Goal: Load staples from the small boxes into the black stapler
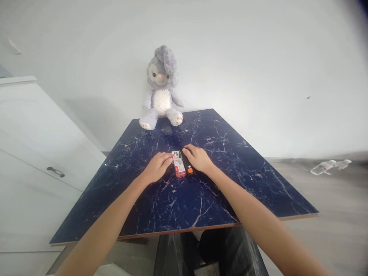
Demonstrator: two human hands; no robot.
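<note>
Bare forearms [115, 216] come nearest the camera, slanting inward over a dark blue, white-veined tabletop [178, 205], with dark trouser legs [238, 253] below its near edge. Between the two hands lie a small red-and-white box [179, 167] and a slim black object [184, 155] with an orange patch — side by side, no clear gap showing. The left hand [157, 166] has its fingers bent together, the tips at the box's left edge; whether they pinch it, I cannot tell. The right hand [199, 158] bends over the black object's far end, thumb lying along it, though how firmly it grips is hidden. Beyond both hands a grey plush rabbit [162, 88] sits against the pale wall [244, 57]. Well off past the left hand stands a white cabinet [43, 130]; far to the right of the right hand, clear plastic bottles [330, 166] lie on the floor [339, 199].
</note>
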